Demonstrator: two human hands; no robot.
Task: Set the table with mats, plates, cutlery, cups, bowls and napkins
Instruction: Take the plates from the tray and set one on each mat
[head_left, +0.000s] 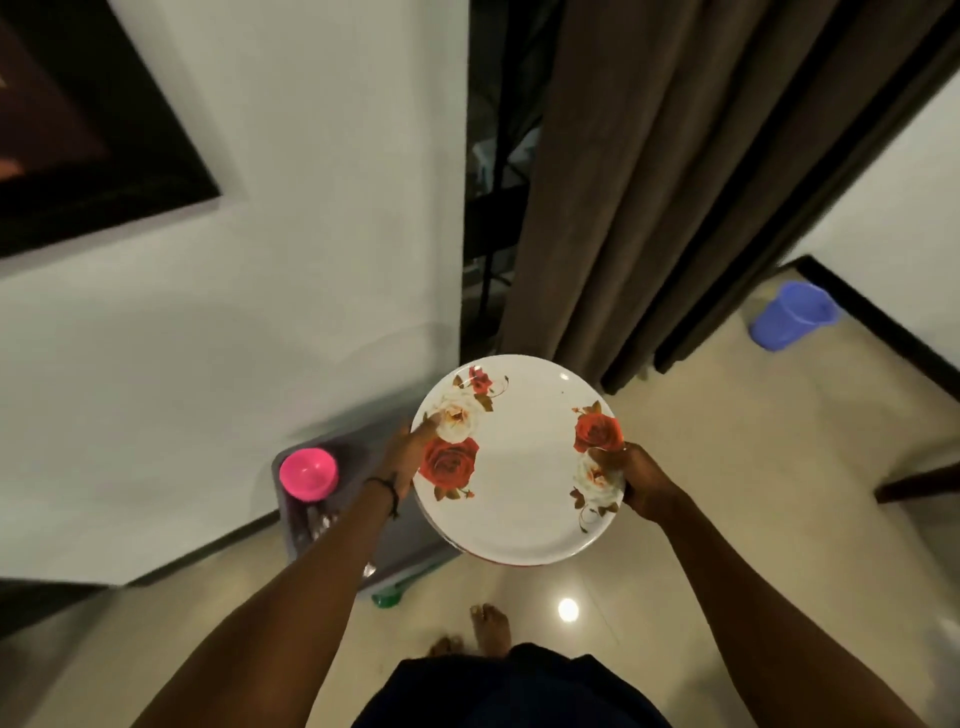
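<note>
A stack of white plates (524, 483) printed with red and white roses is held level in front of me, above the floor. My left hand (406, 454) grips its left rim, thumb on top and fingers underneath. At the right rim my right hand (641, 480) holds on with its thumb pressed on the rose print. More plate edges show under the top plate at the lower left. A pink bowl (309, 473) sits on a grey surface (363, 441) to the left, below my left forearm.
A white wall stands ahead on the left, and brown curtains (649, 182) hang ahead on the right. A blue plastic bucket (792, 314) stands on the tiled floor at the right. Something green (402, 587) lies on the floor beneath the plates. My bare feet show below.
</note>
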